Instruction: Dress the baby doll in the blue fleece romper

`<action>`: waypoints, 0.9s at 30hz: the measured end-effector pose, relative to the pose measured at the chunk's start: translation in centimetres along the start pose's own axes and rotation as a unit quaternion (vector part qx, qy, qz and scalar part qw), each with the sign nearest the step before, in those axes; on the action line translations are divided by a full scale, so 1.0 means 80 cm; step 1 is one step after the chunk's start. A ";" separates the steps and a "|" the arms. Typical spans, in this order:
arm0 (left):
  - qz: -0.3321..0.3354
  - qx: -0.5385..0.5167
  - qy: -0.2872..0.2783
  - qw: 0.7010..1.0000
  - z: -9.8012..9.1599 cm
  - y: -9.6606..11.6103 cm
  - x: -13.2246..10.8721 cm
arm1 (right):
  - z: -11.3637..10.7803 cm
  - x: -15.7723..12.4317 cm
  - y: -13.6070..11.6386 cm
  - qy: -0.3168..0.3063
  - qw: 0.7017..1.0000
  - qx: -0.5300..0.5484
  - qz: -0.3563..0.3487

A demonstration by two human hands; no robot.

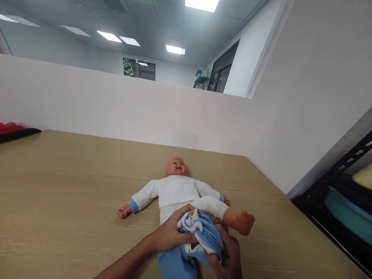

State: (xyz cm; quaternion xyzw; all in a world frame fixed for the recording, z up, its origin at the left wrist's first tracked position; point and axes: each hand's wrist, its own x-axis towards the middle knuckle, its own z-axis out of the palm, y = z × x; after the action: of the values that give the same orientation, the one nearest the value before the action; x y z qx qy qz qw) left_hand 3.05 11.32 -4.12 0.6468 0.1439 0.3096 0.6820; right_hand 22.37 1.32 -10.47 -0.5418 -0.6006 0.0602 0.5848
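A baby doll [177, 190] in a white top lies on its back on the wooden table [66, 193], head toward the far wall. One bare leg [232, 215] is raised to the right. My left hand [171, 232] grips a bunched blue and white garment [200, 232] at the doll's hips. My right hand [226, 252] holds the same cloth from the right, under the raised leg. The doll's other leg is hidden by the cloth.
A white partition wall [116, 104] runs behind the table. A black and red object [14, 131] lies at the far left edge. A dark shelf rack [343, 193] with teal and yellow items stands to the right of the table.
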 end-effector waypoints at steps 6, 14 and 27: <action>0.012 -0.060 0.001 0.998 0.003 -0.005 0.002 | -0.015 0.046 -0.012 -0.096 0.993 0.001 -0.063; -0.008 -0.011 -0.075 0.997 -0.012 -0.012 0.018 | -0.021 0.074 -0.034 -0.173 0.967 0.026 -0.186; 0.013 0.072 -0.075 0.994 -0.031 -0.028 0.032 | -0.006 0.118 -0.085 -0.210 0.932 0.002 -0.297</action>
State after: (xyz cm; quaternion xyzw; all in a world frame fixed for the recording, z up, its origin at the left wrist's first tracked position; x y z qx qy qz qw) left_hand 4.11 14.90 -6.10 0.7179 0.1055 0.2577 0.6381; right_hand 21.35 5.06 0.53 -0.3126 -0.8430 -0.0030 0.4376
